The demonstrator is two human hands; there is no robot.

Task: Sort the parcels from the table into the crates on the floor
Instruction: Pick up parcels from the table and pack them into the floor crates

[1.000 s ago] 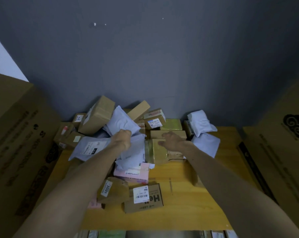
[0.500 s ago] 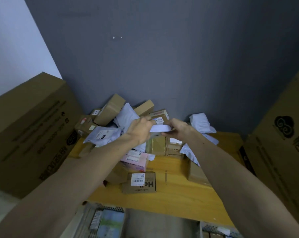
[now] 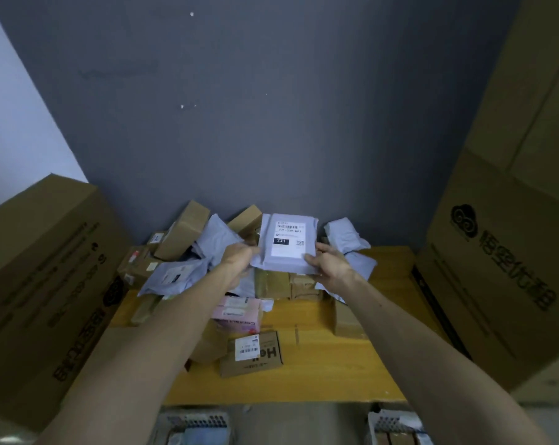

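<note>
parcel: pale grey plastic mailer bag with a white shipping label, held up in the air over the pile, label facing the camera, black "231" block readable
left hand: fingers curled, pinching the mailer's lower-left corner
right hand: grasping the lower-right edge, thumb on the front face
table: yellow wooden tabletop, heap of brown cardboard boxes and grey mailers against the wall
floor: left crate and right crate below the near table edge, parcels inside
</note>
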